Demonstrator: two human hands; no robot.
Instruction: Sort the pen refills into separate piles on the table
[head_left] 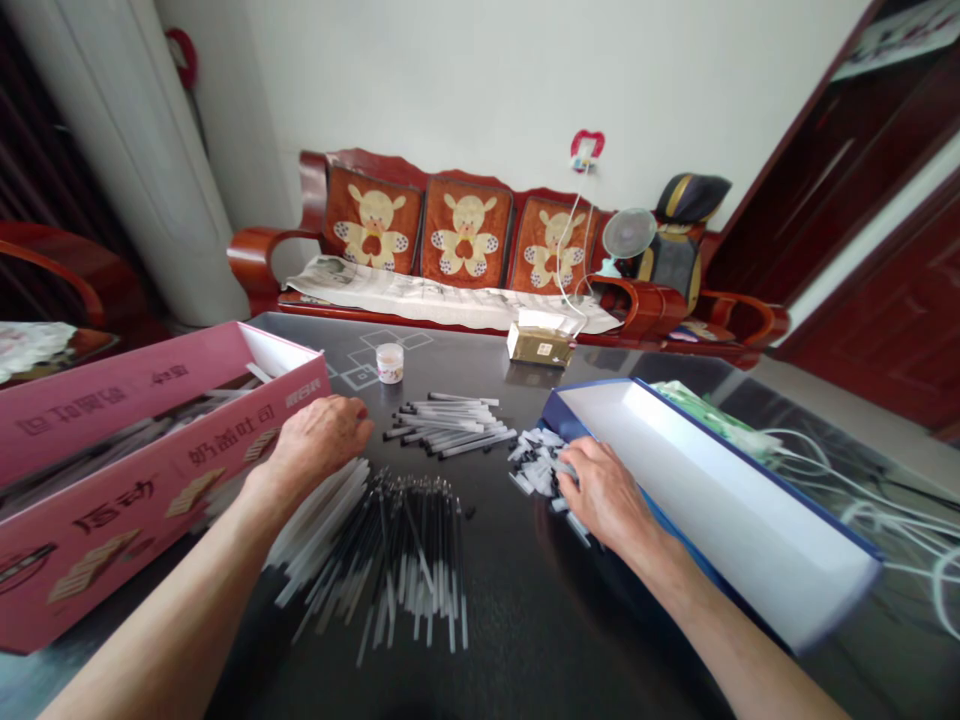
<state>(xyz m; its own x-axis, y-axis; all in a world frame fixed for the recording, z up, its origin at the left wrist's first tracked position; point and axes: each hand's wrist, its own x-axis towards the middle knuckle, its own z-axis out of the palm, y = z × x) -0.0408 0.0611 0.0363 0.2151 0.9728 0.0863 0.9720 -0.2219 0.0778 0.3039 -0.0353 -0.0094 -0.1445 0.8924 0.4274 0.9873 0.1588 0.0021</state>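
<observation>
Left hand palm-down on clear pen barrels beside pink box. Right hand on small clear caps at blue box. Refills fanned between on dark desk.

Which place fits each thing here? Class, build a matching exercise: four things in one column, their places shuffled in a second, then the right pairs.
Things:
1. pink box
2. blue box
3. small jar
4. right hand

Places:
A. at the heap of small white pieces
B. left side of the table
C. beyond the bundle of pens
D. right side of the table

Pairs: 1-B, 2-D, 3-C, 4-A
</observation>
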